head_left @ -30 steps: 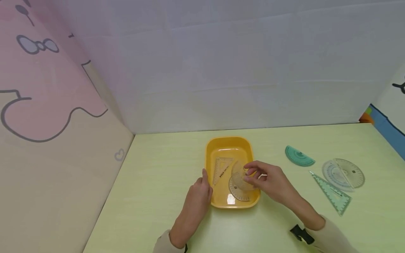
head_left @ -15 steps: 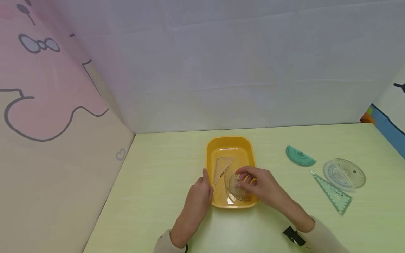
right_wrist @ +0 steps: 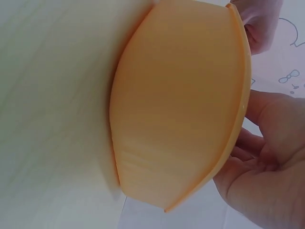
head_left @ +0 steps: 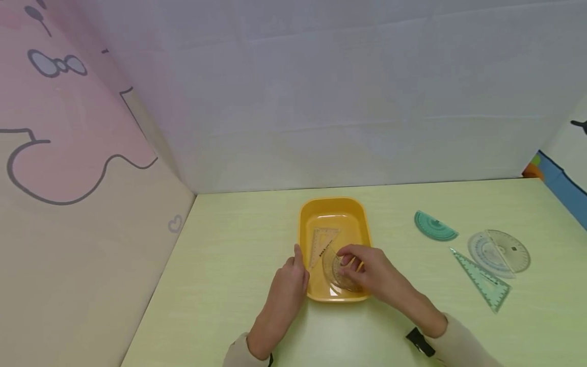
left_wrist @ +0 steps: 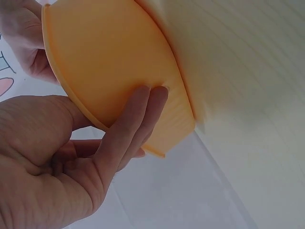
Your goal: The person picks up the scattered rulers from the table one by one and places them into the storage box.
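The left hand [head_left: 289, 281] grips the yellow tray [head_left: 333, 206] by its left rim, probably to steady it; inside the tray, the right hand [head_left: 370, 270] pinches a clear protractor [head_left: 328, 265], perhaps because something so thin offers little else to hold.

L hand [head_left: 285, 283] back-up, 1 digit pointing straight fwd; L wrist view has 2 fingers [left_wrist: 127, 119] side by side, nearly straight, thumb opp. them. R hand [head_left: 369, 267] turned inward w/ thumb & index tips close tog. in a pinch, other fingers curled in behind. L forearm [head_left: 267, 329] slants up & in from bottom ctr., R forearm [head_left: 423, 310] likewise from lower R.
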`<state>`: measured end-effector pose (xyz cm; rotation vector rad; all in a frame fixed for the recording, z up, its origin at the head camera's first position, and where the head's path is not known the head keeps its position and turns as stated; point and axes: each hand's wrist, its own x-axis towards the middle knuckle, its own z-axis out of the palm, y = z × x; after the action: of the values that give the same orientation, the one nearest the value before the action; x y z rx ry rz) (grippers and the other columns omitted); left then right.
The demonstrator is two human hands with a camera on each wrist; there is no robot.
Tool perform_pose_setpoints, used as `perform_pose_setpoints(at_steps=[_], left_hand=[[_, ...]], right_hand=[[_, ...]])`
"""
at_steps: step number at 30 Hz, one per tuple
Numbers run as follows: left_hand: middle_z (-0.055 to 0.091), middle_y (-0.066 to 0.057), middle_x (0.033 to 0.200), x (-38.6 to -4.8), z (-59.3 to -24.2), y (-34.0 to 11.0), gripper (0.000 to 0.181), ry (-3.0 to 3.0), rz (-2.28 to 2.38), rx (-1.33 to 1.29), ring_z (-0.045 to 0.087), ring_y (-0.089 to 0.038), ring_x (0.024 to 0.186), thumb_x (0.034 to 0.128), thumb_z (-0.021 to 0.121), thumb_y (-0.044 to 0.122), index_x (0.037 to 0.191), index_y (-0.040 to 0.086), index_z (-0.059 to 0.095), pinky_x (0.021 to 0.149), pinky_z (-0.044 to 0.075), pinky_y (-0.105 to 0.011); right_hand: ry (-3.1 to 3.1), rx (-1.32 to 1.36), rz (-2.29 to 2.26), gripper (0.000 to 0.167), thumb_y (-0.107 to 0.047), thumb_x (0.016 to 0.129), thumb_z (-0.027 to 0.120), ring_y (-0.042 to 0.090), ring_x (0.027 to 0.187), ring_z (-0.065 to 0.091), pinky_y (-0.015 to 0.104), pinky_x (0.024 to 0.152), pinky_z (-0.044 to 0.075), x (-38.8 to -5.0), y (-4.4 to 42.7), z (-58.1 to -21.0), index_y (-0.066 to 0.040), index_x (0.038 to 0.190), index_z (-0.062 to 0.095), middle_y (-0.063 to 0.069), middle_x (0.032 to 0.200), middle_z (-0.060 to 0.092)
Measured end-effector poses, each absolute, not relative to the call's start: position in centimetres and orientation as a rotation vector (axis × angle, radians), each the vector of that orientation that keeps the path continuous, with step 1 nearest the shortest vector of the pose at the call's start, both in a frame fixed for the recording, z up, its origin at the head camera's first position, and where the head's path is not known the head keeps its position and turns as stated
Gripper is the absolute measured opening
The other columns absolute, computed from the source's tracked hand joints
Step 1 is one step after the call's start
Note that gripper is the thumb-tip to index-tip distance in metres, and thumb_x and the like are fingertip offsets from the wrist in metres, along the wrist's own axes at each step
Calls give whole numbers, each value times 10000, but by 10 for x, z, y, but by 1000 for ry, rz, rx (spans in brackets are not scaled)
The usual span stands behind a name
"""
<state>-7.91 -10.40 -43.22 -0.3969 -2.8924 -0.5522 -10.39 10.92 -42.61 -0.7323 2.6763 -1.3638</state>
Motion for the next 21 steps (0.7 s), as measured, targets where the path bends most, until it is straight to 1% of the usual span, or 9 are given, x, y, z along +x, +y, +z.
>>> perform_pose_setpoints(at_steps=[7, 14, 21], left_hand=[[616, -162, 805, -79, -432, -104, 490, -2903, -552, -390, 563, -213, 539, 922, 670, -43, 1357, -202, 511, 520, 509, -305], [614, -161, 814, -80, -431, -103, 507, -2931, -556, -377, 551, -203, 548, 928, 679, -33, 1372, -196, 498, 524, 506, -300], [631, -175, 838, -79, -432, -104, 517, -2930, -549, -377, 598, -241, 563, 922, 693, -27, 1370, -196, 499, 533, 528, -324]], right_hand=[[2663, -699, -1300, 237, -45, 910, 765, 79, 752, 606, 235, 671, 544, -104, 103, -426, 18, 1128, 697, -15, 906, 678], [2669, -657, -1234, 252, -50, 905, 771, 80, 756, 591, 229, 677, 534, -105, 98, -430, 15, 1136, 696, -30, 905, 652], [2685, -700, -1223, 229, -15, 898, 766, 85, 752, 603, 217, 671, 534, -105, 92, -432, 33, 1112, 699, -7, 898, 654]])
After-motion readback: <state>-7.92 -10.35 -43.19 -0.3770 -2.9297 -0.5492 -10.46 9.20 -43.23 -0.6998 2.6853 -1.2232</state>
